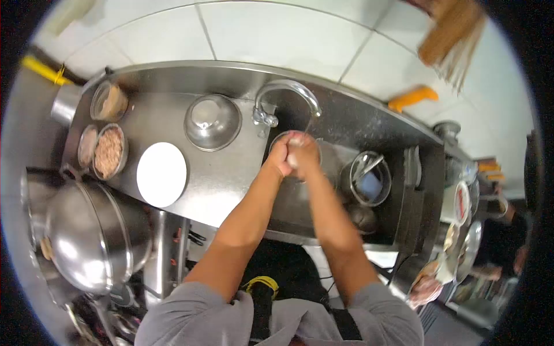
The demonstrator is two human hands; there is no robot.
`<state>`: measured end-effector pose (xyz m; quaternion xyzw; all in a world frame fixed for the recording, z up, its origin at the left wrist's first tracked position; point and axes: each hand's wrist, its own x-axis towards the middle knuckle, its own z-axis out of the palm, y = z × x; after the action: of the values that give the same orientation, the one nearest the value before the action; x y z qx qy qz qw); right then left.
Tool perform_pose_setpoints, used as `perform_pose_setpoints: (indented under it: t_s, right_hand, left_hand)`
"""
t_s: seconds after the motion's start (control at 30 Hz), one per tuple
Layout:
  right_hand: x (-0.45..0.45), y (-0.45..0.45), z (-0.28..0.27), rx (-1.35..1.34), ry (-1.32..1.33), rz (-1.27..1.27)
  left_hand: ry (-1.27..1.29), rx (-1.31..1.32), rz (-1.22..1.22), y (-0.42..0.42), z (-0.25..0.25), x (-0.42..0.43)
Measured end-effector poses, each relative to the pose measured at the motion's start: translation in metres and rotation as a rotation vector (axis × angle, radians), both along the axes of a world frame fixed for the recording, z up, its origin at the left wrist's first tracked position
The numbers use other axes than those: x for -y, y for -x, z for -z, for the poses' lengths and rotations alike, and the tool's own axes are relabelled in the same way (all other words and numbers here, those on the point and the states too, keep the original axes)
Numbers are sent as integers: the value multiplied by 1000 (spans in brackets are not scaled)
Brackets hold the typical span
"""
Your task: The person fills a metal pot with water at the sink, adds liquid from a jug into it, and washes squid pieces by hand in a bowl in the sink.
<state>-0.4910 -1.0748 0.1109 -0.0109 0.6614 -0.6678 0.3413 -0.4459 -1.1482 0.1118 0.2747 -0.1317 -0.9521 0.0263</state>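
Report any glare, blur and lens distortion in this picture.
Head view: glare whitens part of the steel counter and spots the big metal pot; motion smears the right hand; wide-lens distortion bows the tiled wall, with black corners.

I see mirror-bright chromed metal on the faucet, while the counter reads to me as duller metal with a soft sheen. The sink wall looks like darker metal, flecked with pale specks. The upturned bowl and the big domed vessel are smooth, glossy metal. The white disc is smooth; I can't tell plastic from ceramic. On my feed the wall tiles appear smooth and glazed, the orange handle plastic, the grey sleeve matt cloth.
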Motion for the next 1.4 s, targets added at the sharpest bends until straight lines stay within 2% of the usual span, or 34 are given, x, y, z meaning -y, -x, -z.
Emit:
perform_pose_setpoints:
  t_s: [0.03, 0.1, 0.2, 0.27, 0.33, 0.4, 0.47, 0.5, 0.53, 0.6, 0.63, 0.7, 0.73, 0.8, 0.83, 0.9, 0.93, 0.97, 1.03, 1.07, 1.1, 1.17, 1.2, 1.3, 1.33, 1.37, 1.4]
  right_hand:
    - [1, -25, -24, -479, -329, -9]
    - [-2, -57, -40, -616, -113, -9]
    - [11, -38, -38, -710, -671, -24]
    - [13, 14, -20, -737, -640, 29]
    - [14, 21, -12, -777, -665, 43]
    - [17, -2, -19, -859, -756, 20]
    - [18, -35, -40, -830, -549, 6]
    - [17, -49, -45, -796, -444, 5]
    - [14, -23, -25, -813, -428, -42]
    - [15, 29, -7, -958, -618, 30]
    - [11, 43, -10, -807, -436, 78]
    - [7, 62, -21, -494, -73, 166]
    - [0, 84, 23, -35, 107, 194]
    - [-3, 36, 21, -48, 50, 84]
    - [0, 1, 25, -254, -44, 56]
    - [2, -58, -28, -404, -18, -41]
    - [2, -47, -11, -536, -73, -18]
    - [3, -24, 16, -668, -133, 7]
    - [10, 21, 19, -841, -309, -37]
    - [11, 38, 3, -865, -434, -102]
    - [8, 50, -12, -886, -559, -173]
    - [-2, 68, -36, -388, -155, -141]
    - [-1, 72, -41, -135, 44, -129]
    - [-3, 39, -37, -163, -230, -277]
    - [-1, 5, -24, -568, -261, -193]
    - [3, -28, -12, -977, -284, -104]
    - [3, -45, -25, -918, -294, -136]
  left_hand:
    - [-52, -100, 0, 4, 21, 6]
    - [-91, -219, 16, 11, 70, 8]
    - [-103, -269, 14, 19, 93, -7]
    - [-71, -245, -1, 30, 91, -22]
    - [31, 215, -103, 28, 56, -15]
    - [-47, 241, -133, 32, 72, -13]
    - [-284, -165, -117, 22, 117, -7]
    - [-282, -212, -90, 16, 119, -9]
    - [-278, -258, -62, 10, 121, -12]
    - [-42, -88, 22, 7, 52, -13]
    - [70, 5, 58, 1, 28, -15]
    - [121, 119, 84, -14, 21, -10]
    - [36, 128, -37, -13, 20, -9]
    - [-154, 81, -212, -5, 28, -11]
    - [-180, -39, -182, 0, 45, -4]
    - [-116, -158, -67, 4, 79, 3]
    - [-56, -88, -49, 5, 77, 3]
    - [3, 90, -58, 5, 53, -3]
    - [128, 402, -79, -4, -16, -9]
    - [154, 304, -88, 10, 22, -15]
    - [118, 243, -101, 7, 25, -13]
    - [38, 114, -147, -4, 20, -3]
    - [-12, 155, -116, -6, 14, 1]
    - [-164, 289, 10, -12, -11, 5]
    - [-244, -84, -17, -6, 16, 3]
    - [-169, -110, 3, 2, 46, 6]
    - [-96, -131, 17, 5, 82, 9]
